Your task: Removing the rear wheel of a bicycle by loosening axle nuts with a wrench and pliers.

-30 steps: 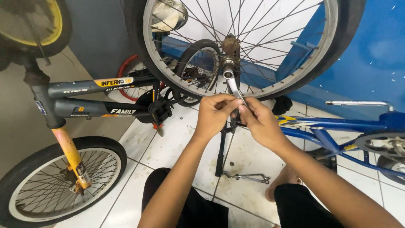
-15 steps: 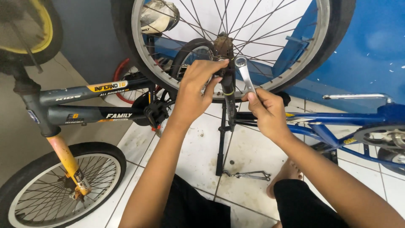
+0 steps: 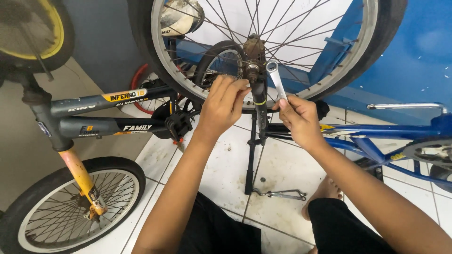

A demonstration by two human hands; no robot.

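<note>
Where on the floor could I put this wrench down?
Bare white tile lies between the kickstand and your right forearm, above the metal tool on the floor. It is crowded at the wheel hub, where the left hand and wrench meet.

White tiled floor point(image 3: 278, 164) bears a metal tool point(image 3: 280, 193)

— From where is the scene seen?

— Only one view is given, taken from the head of the person and directed down and forward. The left hand point(image 3: 225, 104) and right hand point(image 3: 298, 119) are seen very near, the wheel hub point(image 3: 253, 63) just beyond them.

— Is anything shared between views?

— No second view is given.
</note>
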